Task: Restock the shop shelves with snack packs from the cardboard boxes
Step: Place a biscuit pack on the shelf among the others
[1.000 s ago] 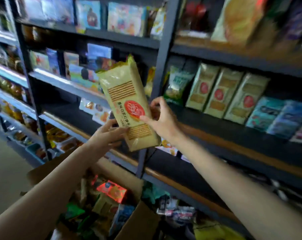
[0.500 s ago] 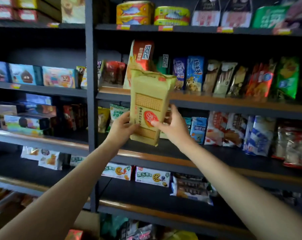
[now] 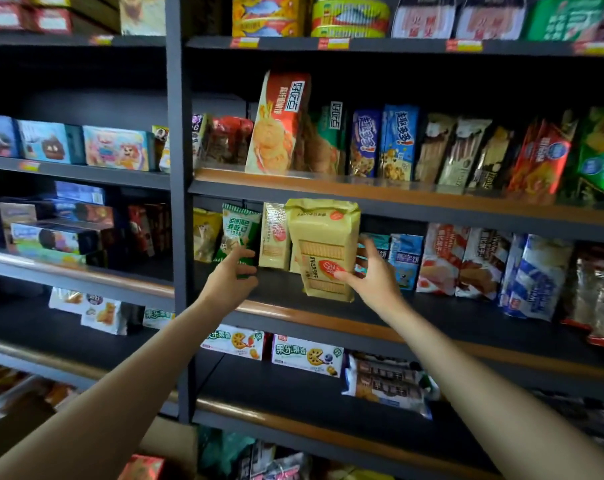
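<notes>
My right hand [image 3: 373, 280] holds a tall yellow cracker pack [image 3: 323, 251] upright by its right side, thumb on the red logo. The pack's base is at the front of the middle shelf [image 3: 442, 344]. Right behind it to the left stands a matching yellow pack [image 3: 274, 237]. My left hand [image 3: 231, 280] is off the yellow pack, its thumb and fingers curled around the lower end of a green snack pack [image 3: 240, 230] further left. A corner of the cardboard box [image 3: 170, 441] shows at the bottom, with a red pack [image 3: 143, 467] in it.
Blue packs [image 3: 404, 258] and red-and-white packs [image 3: 459, 261] stand to the right of the yellow one. Above is a shelf [image 3: 362, 188] full of biscuit packs. A dark upright post [image 3: 180, 216] divides the bays. The lower shelf holds white boxes [image 3: 307, 355].
The yellow pack has gone down from in front of the upper shelf to the middle shelf. My left hand has let go of it and moved left to the green pack.
</notes>
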Available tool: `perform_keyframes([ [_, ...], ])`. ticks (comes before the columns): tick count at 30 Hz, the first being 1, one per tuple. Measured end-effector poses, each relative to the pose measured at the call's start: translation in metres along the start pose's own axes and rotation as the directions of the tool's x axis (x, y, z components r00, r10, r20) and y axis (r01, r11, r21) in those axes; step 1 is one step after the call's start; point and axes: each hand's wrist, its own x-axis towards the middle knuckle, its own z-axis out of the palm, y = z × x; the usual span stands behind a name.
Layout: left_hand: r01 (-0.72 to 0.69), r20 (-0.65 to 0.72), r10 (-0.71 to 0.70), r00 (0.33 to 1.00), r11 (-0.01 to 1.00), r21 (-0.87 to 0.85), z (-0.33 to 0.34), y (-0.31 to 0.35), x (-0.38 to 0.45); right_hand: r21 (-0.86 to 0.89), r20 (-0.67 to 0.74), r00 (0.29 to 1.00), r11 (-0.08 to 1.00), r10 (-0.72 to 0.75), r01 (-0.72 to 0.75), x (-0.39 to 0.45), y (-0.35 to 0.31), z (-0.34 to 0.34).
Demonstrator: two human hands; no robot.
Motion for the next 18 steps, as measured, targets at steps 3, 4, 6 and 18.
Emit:
perform_keyframes([
  [3, 0.031, 0.008, -0.032, 0.999, 0.99, 0.137, -0.003, -0.018, 0.001, -0.045, -0.083, 0.995, 0.997, -0.063, 0.059, -0.004, 0.013, 0.019],
  [4, 0.027, 0.007, -0.029, 1.0, 0.985, 0.172, -0.003, -0.025, 0.004, -0.067, -0.11, 0.991, 0.995, -0.08, 0.073, -0.005, 0.021, 0.022],
  [6, 0.026, 0.012, -0.029, 1.0, 0.98, 0.199, -0.003, -0.036, 0.012, -0.146, -0.131, 0.984, 0.985, -0.117, 0.098, -0.006, 0.036, 0.023],
  [18, -0.099, 0.155, 0.092, 0.984, 0.994, 0.043, 0.056, -0.073, 0.122, -0.104, -0.159, 0.983, 0.992, -0.094, 0.077, 0.067, 0.086, 0.094],
])
